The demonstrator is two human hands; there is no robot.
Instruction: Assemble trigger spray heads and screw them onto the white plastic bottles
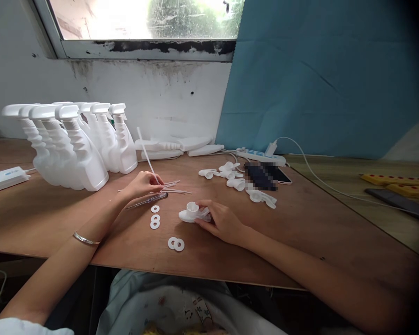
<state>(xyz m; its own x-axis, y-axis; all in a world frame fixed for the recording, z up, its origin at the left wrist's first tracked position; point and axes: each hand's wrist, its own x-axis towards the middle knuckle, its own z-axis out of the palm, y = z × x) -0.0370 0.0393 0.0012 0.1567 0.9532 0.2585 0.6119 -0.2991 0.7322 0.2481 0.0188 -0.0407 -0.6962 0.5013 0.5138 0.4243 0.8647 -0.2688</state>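
Pinched in the fingers of my left hand (145,184) is a thin white dip tube (145,150), its free end pointing up and away. Under that hand more tubes (178,191) lie loose beside a screwdriver with a clear shaft or handle (150,200). My right hand (226,222) is closed around a white spray trigger head (192,210), which lies tipped over with its round collar facing up. Between my hands and nearer to me are several flat white washers (155,218), some overlapping. More trigger heads (236,183) lie in a group beyond my right hand.
Assembled white spray bottles (85,153) stand in a cluster at the left. White bottles (171,148) lie along the wall. A power strip (261,156) with a cable and a phone (281,175) sit at the back right; another strip (7,179) is far left.
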